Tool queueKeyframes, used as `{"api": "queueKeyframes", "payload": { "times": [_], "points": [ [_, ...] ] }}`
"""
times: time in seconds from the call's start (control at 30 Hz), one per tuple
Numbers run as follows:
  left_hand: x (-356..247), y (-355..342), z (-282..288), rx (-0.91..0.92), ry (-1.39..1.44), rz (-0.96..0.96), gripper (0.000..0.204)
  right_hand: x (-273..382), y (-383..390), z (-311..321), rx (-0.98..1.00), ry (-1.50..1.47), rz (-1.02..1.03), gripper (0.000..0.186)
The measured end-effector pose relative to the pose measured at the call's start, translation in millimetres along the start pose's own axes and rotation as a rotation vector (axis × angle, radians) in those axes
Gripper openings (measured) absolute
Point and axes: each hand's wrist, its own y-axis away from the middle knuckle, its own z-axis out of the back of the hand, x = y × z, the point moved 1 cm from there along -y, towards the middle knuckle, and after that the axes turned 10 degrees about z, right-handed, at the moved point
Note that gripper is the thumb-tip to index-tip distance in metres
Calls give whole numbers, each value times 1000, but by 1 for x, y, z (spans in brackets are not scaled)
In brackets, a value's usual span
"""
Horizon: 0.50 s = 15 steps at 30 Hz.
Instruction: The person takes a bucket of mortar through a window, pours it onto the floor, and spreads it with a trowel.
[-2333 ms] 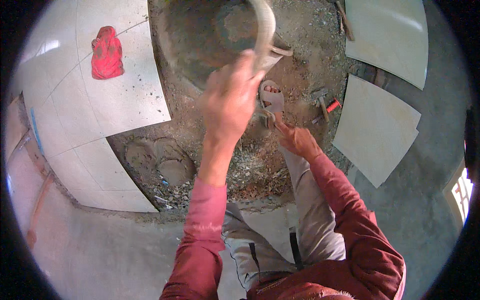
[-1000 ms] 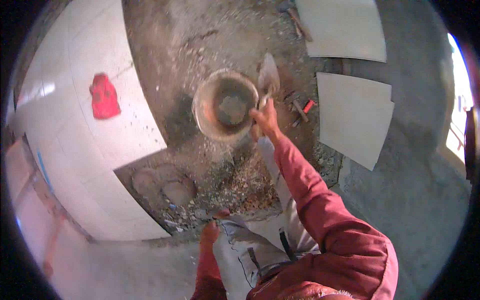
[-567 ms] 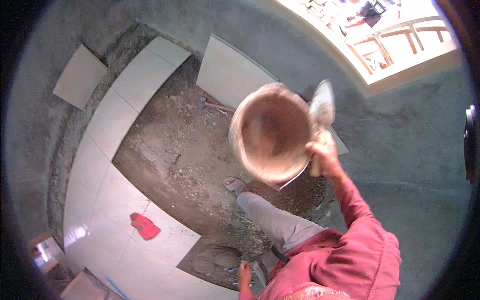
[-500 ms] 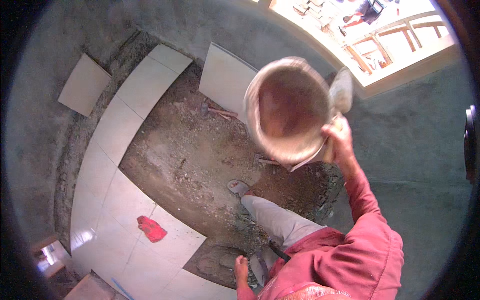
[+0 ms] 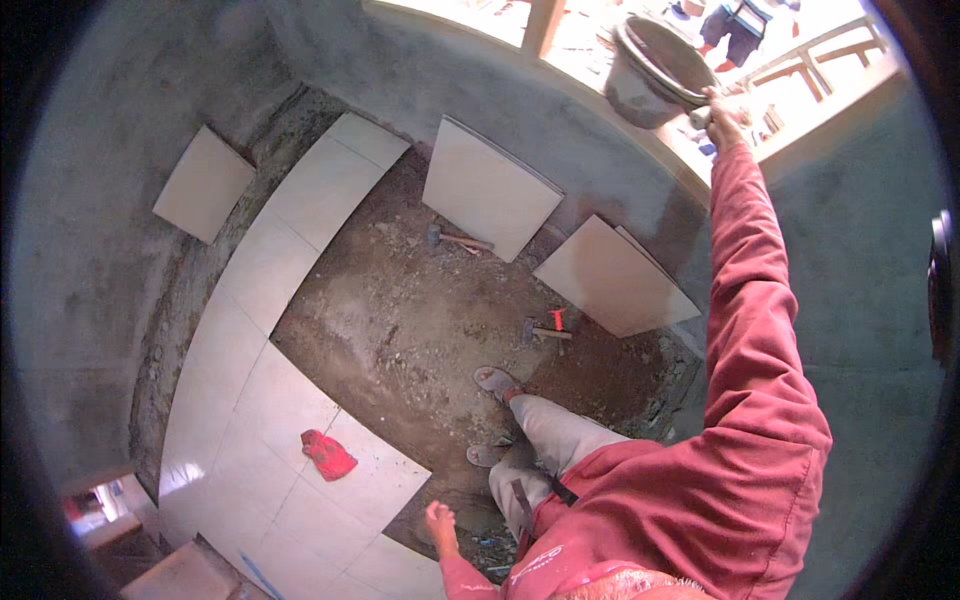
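While the right arm reaches far out from the body, I have the maroon top (image 5: pixel 690 510) filling the lower edge of my head view. Close to it I see the left grip (image 5: pixel 440 522) hanging low, near the edge of the laid pale tiles (image 5: pixel 230 410), its fingers loosely curled and apart from one another. Just past the trouser legs (image 5: pixel 560 432), two sandals (image 5: pixel 496 383) stand on the bare rubble floor (image 5: pixel 400 300).

To the left, I find a crumpled red cloth (image 5: pixel 329 456) lying on the tiles. Ahead of the sandals, a hammer (image 5: pixel 546 332) lies on the rubble with a red-handled tool (image 5: pixel 557 319) just beside it; a second hammer (image 5: pixel 460 241) lies farther out, near the foot of a tile stack (image 5: pixel 490 185) that leans on the grey wall (image 5: pixel 370 95). Another tile stack (image 5: pixel 615 278) leans to the right of it, and a lone pale tile (image 5: pixel 205 185) leans on the wall at far left.

At full stretch, I have the right grip (image 5: pixel 727 118) closed on the rim of a grey bucket (image 5: pixel 640 92), with the end of a pale handle (image 5: pixel 700 117) poking out of the fist. The bucket is tilted in front of the bright window opening (image 5: pixel 590 30); I cannot tell whether it touches the sill (image 5: pixel 832 108). Beyond, a person in dark shorts (image 5: pixel 738 32) shows outside, partly hidden by the bucket.
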Motion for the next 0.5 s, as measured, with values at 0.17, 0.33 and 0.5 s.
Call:
{"api": "queueKeyframes", "payload": {
  "times": [0.17,0.33,0.5],
  "points": [
    [107,30,26,74,47,267,6,25,54,-6,-9,-116,-251,36],
    [117,67,-11,59,146,318,9,40,52,-19,-33,-243,-294,33],
    [80,57,-35,153,219,180,26,-5,27,1,91,-46,-182,38]
  ]
}}
